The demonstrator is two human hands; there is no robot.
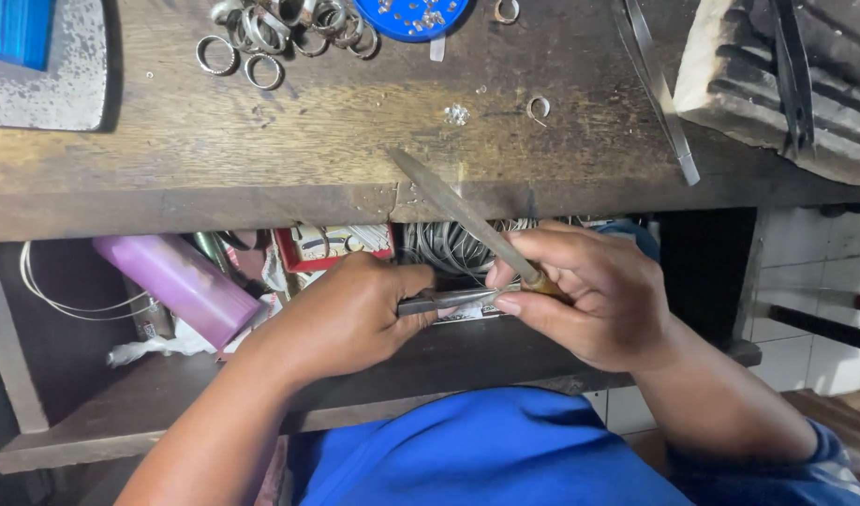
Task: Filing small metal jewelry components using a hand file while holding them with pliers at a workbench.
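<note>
Steel is what both hands grip: the right hand pinches a long tapered grey metal file at its brown wooden handle end, fingers curled tight, the blade slanting up and over the front edge of the worn wooden workbench. Just below that edge, the left hand is closed firmly round slim grey metal pliers, whose tips point toward the right thumb; what they clamp is too small to tell. Judging by looks, the file is stiff, light and rough-faced, best held by the handle; the pliers seem rigid and smooth, safest gripped well back on the handles. Silver metal rings lie heaped near the bench's back edge, well apart
</note>
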